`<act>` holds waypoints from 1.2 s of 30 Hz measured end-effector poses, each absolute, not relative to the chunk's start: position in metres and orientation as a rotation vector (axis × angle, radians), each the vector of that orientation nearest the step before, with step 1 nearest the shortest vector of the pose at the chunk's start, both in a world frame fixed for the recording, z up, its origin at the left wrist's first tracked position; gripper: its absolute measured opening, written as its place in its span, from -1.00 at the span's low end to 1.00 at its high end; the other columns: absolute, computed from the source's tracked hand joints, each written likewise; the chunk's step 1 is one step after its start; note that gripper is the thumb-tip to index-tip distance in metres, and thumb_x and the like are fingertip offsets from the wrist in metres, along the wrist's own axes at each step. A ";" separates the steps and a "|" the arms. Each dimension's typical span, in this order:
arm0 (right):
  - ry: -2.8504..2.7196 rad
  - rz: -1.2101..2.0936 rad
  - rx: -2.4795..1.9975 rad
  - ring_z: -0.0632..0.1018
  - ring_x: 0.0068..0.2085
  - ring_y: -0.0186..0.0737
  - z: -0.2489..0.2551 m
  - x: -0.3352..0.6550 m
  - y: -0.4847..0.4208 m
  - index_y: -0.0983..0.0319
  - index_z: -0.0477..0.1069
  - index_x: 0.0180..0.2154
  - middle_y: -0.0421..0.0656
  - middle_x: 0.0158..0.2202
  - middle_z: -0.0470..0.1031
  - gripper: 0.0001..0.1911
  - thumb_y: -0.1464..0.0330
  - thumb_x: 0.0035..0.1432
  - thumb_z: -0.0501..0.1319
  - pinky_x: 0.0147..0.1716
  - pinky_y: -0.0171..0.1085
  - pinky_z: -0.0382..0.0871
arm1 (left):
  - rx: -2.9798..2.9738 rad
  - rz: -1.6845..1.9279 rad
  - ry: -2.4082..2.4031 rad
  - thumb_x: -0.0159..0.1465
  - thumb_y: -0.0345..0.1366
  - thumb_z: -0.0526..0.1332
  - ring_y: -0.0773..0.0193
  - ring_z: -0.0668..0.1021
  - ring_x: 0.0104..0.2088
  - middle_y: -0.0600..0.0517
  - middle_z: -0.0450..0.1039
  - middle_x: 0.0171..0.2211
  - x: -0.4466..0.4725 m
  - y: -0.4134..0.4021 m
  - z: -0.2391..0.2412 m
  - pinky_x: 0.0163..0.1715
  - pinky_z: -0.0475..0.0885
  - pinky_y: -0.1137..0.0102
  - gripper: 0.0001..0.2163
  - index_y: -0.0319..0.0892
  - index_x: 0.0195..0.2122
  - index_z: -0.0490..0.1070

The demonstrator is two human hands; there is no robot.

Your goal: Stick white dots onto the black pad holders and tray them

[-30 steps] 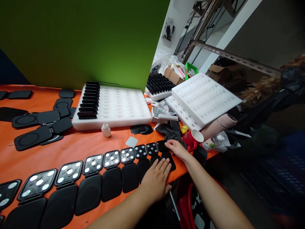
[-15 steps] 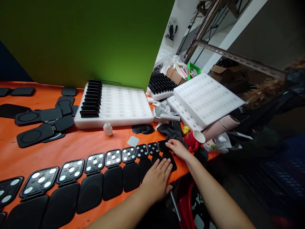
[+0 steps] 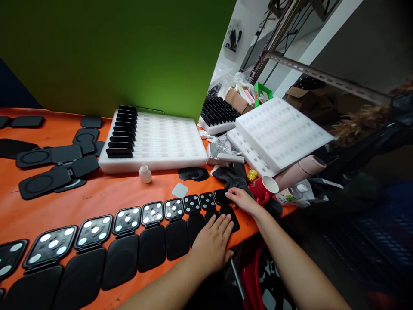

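2 open hands grasp nothing: left hand (image 3: 213, 243) flat on black pads (image 3: 196, 224), right hand (image 3: 240, 199) touching end pad (image 3: 221, 197).

No readable text anywhere; bottle (image 3: 288, 194) label beside red mug (image 3: 263, 189) perhaps printed, too blurred.

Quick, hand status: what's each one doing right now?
Left hand: open, flat on the black pads.
Right hand: fingers on the end pad; grip cannot be told.
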State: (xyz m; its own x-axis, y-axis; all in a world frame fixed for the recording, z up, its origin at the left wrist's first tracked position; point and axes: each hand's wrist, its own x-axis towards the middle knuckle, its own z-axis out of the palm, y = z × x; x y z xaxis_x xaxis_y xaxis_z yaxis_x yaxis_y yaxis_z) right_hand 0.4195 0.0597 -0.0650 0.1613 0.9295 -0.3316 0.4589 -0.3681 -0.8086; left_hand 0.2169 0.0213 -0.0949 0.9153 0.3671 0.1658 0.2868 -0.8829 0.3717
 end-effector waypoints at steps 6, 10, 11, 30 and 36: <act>-1.289 1.151 -1.900 0.28 -0.67 -0.45 -0.065 0.419 0.060 0.22 0.11 -0.55 -0.34 -0.66 0.20 -0.57 0.01 -0.04 0.12 -0.68 -0.43 0.12 | 2.731 0.334 0.484 0.21 0.02 -0.14 0.13 -0.07 0.24 -0.09 -0.14 0.26 0.217 0.021 -0.096 0.17 -0.22 0.16 -0.37 -0.27 0.21 -0.07; -1.287 1.151 -1.910 0.30 -0.66 -0.44 -0.064 0.417 0.060 0.22 0.11 -0.55 -0.33 -0.67 0.20 -0.57 0.00 -0.02 0.10 -0.66 -0.41 0.17 | 2.735 0.332 0.480 0.21 0.02 -0.14 0.13 -0.07 0.24 -0.09 -0.13 0.26 0.217 0.021 -0.097 0.17 -0.21 0.16 -0.37 -0.27 0.21 -0.07; -1.294 1.150 -1.916 0.30 -0.66 -0.43 -0.063 0.417 0.060 0.22 0.11 -0.55 -0.33 -0.66 0.20 -0.58 0.01 -0.02 0.11 -0.66 -0.41 0.17 | 2.736 0.329 0.481 0.21 0.02 -0.13 0.13 -0.07 0.24 -0.09 -0.13 0.26 0.217 0.021 -0.097 0.17 -0.21 0.15 -0.37 -0.27 0.21 -0.07; -1.387 1.040 -2.084 0.33 -0.65 -0.40 -0.066 0.415 0.068 0.21 0.14 -0.54 -0.31 -0.66 0.25 -0.68 0.13 -0.01 0.14 -0.68 -0.42 0.19 | 2.751 0.302 0.490 0.21 0.02 -0.15 0.12 -0.04 0.23 -0.08 -0.12 0.26 0.216 0.022 -0.092 0.16 -0.17 0.17 -0.38 -0.27 0.21 -0.05; -1.482 0.929 -2.172 0.31 -0.64 -0.38 -0.063 0.413 0.070 0.21 0.17 -0.55 -0.31 -0.69 0.25 -0.70 0.15 0.00 0.14 -0.65 -0.40 0.14 | 2.751 0.295 0.496 0.20 0.01 -0.12 0.10 -0.04 0.23 -0.09 -0.11 0.25 0.217 0.021 -0.091 0.16 -0.14 0.14 -0.38 -0.27 0.21 -0.05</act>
